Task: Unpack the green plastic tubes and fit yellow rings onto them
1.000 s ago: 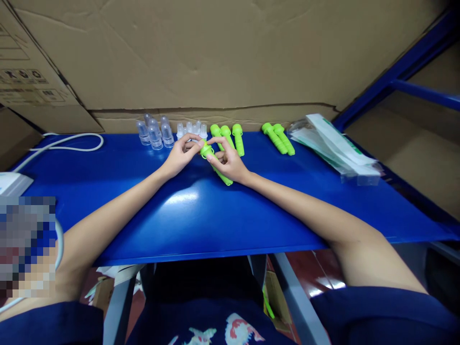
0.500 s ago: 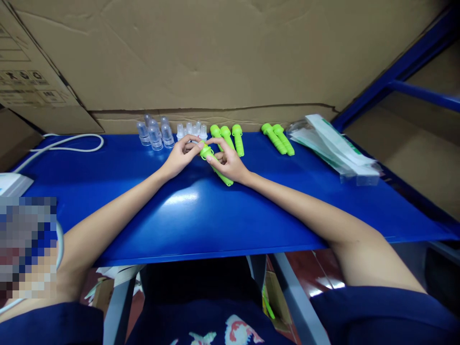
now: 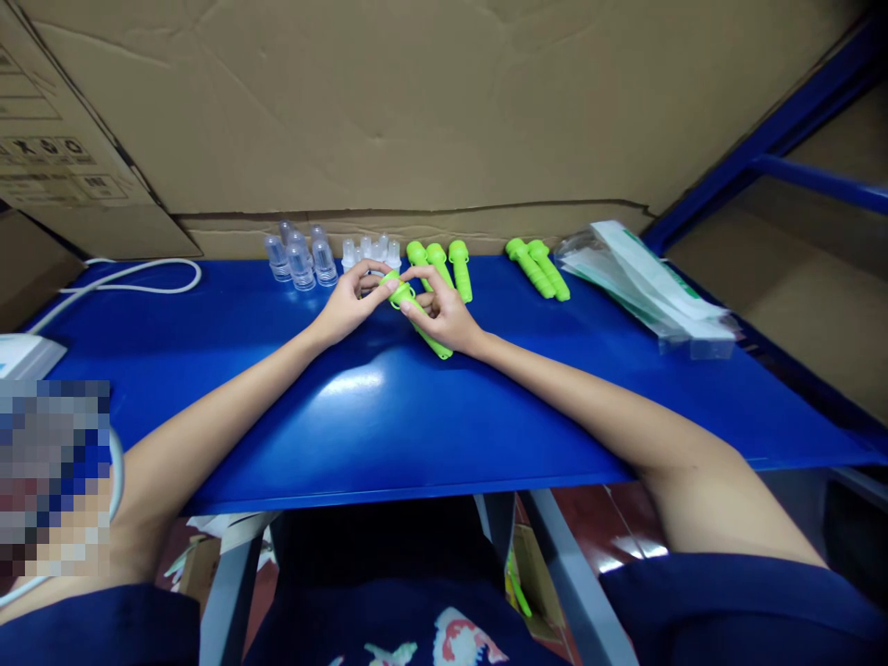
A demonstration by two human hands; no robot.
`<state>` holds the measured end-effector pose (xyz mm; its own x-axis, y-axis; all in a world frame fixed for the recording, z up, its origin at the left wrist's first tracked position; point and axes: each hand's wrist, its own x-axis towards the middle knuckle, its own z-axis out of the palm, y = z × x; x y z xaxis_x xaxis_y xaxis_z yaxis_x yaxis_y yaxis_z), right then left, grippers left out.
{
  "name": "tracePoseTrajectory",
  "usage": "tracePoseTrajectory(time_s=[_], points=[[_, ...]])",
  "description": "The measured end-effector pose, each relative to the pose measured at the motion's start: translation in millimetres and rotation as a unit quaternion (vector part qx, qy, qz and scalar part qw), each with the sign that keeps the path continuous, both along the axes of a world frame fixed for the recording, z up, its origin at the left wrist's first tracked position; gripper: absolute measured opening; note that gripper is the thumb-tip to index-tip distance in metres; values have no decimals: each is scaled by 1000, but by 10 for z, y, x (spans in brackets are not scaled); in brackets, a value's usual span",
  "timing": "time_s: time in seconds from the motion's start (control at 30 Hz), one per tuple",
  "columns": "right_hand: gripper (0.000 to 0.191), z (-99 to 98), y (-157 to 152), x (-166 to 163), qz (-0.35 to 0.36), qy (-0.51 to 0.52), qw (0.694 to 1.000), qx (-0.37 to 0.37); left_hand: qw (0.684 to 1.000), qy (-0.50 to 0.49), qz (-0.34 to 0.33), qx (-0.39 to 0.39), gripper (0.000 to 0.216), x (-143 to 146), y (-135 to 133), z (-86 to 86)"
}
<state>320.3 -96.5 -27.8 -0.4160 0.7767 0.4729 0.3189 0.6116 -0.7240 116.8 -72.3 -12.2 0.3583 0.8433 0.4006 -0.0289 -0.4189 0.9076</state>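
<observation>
Above the table, my left hand [image 3: 351,302] and my right hand [image 3: 450,314] meet at a lime-green torch-shaped tube [image 3: 435,345]. The tube slants, with its wide ringed head up and left and its ridged body down and right. My left fingers pinch the top of the head; my right hand is closed around the part just below, with thumb and forefinger near the ring. Fingers hide part of the tube. Right behind my hands stand small clear plastic caps [image 3: 385,248] and similar green tubes [image 3: 460,270].
Larger clear cylinders [image 3: 301,264] stand to the left at the back. Two more green tubes [image 3: 537,268] lie to the right, beside flat plastic packets [image 3: 645,287]. A white cable [image 3: 149,289] loops on the left. Cardboard [image 3: 416,111] walls the back; a blue frame bar [image 3: 819,180] is at right.
Both hands stay on the green tube in nearly the same place. Only slight shifts of the fingers at the tube's head show.
</observation>
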Motion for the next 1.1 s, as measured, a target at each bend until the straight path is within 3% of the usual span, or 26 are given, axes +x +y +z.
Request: tracePoseTrajectory(time_s=[0.2,0.63,0.87,1.1], points=[[47,10,-7,-19,8,13,1000,-6,1000,22,16,8,38,-15,5,9],[42,15,-5,2,4,9,1000,2,1000,13,1,16,44,-8,16,-29],[70,-79,72,-23,24,85,992,-86,998,28,33,54,44,2,18,-16],[74,-61,84,-48,64,125,974,-179,994,6,89,66,61,22,27,-114]])
